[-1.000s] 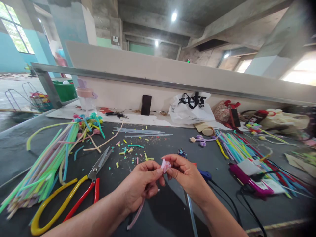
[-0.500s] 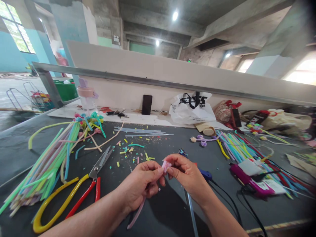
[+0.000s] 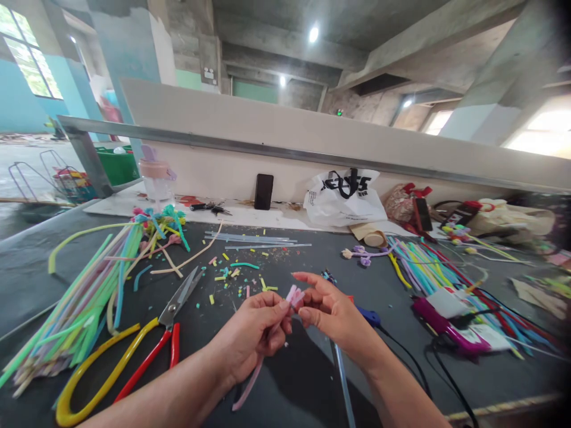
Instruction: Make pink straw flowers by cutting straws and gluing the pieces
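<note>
Pinching a pink strip (image 3: pixel 292 295) over a dark worktop (image 3: pixel 298 386)

The left hand (image 3: pixel 252 330) has its grip pressed together, thumb against fingers, on the pink strip just below its clustered tips; a tail of the same strip hangs beneath the palm. The right hand (image 3: pixel 336 315) has its grip spread, thumb and forefinger apart beside those tips; whether any fingertip touches them, I cannot tell. The strip is between the 2 hands, near the middle of the view.

Along the back, a clear bottle (image 3: pixel 156 185) with a pink lid stands upright at left; its contents are too faint to tell. A white bag (image 3: pixel 339 208) with black lettering slumps right of an upright phone (image 3: pixel 263 191), its inside hidden. A patterned pouch (image 3: pixel 399 204) sits beside the bag, contents also out of sight. Beyond the worktop, a green bin (image 3: pixel 116 166) holds something whitish.

Large scissors (image 3: pixel 168 312) lie left of the hands, near a bundle of coloured strips (image 3: pixel 84 309). A blue tool (image 3: pixel 370 317) with a cable is just beside the right hand, partly covered by it.
</note>
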The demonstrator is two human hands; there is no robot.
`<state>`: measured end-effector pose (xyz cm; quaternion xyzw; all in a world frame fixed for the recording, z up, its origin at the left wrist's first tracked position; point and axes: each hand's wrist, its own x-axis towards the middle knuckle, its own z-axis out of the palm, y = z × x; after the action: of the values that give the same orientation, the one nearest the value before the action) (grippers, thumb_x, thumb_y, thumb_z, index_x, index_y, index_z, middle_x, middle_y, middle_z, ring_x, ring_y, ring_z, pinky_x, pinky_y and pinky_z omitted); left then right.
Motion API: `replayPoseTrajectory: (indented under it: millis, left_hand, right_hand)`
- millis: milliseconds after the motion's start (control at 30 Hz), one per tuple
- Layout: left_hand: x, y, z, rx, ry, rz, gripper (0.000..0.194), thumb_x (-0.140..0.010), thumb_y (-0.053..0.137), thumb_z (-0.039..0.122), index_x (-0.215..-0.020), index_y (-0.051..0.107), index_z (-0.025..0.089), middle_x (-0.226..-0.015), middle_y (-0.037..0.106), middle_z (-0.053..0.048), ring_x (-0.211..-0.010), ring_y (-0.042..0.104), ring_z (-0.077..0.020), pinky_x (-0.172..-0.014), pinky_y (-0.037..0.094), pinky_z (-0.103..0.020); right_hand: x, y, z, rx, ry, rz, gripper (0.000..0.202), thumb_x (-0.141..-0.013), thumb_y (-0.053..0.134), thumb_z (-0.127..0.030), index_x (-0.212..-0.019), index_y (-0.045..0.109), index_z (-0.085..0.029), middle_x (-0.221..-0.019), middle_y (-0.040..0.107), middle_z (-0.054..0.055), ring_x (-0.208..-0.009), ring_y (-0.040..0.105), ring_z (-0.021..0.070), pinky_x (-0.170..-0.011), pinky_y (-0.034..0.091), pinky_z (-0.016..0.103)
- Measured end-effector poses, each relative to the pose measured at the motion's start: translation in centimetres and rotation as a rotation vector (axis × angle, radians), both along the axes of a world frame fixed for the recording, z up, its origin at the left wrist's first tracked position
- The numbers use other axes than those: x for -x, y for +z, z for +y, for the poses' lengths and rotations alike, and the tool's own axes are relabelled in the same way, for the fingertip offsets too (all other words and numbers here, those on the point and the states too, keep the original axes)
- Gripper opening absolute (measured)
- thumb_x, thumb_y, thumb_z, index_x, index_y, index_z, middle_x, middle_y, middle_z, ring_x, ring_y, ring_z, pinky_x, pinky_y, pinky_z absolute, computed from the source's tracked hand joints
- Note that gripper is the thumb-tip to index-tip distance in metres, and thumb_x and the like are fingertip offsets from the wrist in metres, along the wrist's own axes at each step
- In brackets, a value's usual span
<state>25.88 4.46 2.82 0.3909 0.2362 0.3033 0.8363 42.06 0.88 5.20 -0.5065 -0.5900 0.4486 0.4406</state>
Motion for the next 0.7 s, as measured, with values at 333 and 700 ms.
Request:
replayPoseTrajectory:
  millis: [333,700]
  left_hand:
    - [0.8,0.5,1.4,0.129,0.089,-0.062,0.012,-0.077,0.057,0.024,-0.072,0.051,0.013,-0.062,0.051,0.002,-0.038,0.036,-0.0011,-0.036,0.012,-0.016]
    - [0.9,0.4,1.5,0.111,0.096,-0.082,0.012,-0.079,0.055,0.023,-0.074,0.05,0.014,-0.063,0.049,0.002,-0.04,0.037,-0.0011,-0.037,0.014,-0.016]
  right_hand:
    - [-8.9,-0.3,-1.3,-0.022,-0.422,-0.798,0.044,-0.07,0.049,-0.019,-0.114,0.051,-0.018,-0.104,0.06,0.008,-0.094,0.057,0.0205,-0.085,0.042,0.035]
    - [-7.8,-2.6,0.4,0.112,-0.5,-1.063,0.049,-0.06,0.051,-0.007,-0.108,0.053,-0.017,-0.108,0.06,0.013,-0.096,0.057,0.0281,-0.079,0.039,0.038]
